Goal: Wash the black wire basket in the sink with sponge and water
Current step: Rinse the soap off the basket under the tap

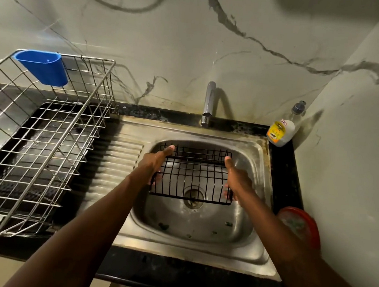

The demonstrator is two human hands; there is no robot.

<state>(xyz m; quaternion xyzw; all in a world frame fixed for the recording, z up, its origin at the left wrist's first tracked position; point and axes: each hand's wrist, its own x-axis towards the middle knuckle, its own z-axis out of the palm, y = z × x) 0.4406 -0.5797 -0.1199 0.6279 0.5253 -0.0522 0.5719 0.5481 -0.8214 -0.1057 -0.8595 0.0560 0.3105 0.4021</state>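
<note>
- marble-look wall (240, 55) was seen behind and to the right of the sink, grey veins across it.
- steel wire dish rack (99, 59) was set on the black countertop (283, 176) left of the sink, over a dark tray.
- steel sink (184, 250) was set into the countertop, with a ribbed drainboard on its left side and the basin on the right.
- black wire basket (192, 176) was held inside the basin, over the drain, below and in front of the tap; contact with the basin floor could not be told.
- left hand (156, 163) was clamped on the basket's left end, thumb laid up toward the far left corner, fingers curled under the near corner.
- right hand (236, 178) was clamped on the basket's right end in the same way, thumb at the far right corner.
- red-rimmed round container (299, 225) was seen on the countertop right of the sink, blurred.
- blue cup (43, 67) was hung on the rack's far rim.
- soap bottle (281, 132) with a pump top was stood in the back right corner.
- chrome tap (208, 103) was fixed behind the basin; no stream was seen from it.
- drain (193, 196) was visible through the basket wires.
- small dark bits (163, 226) were scattered on the near basin floor.
</note>
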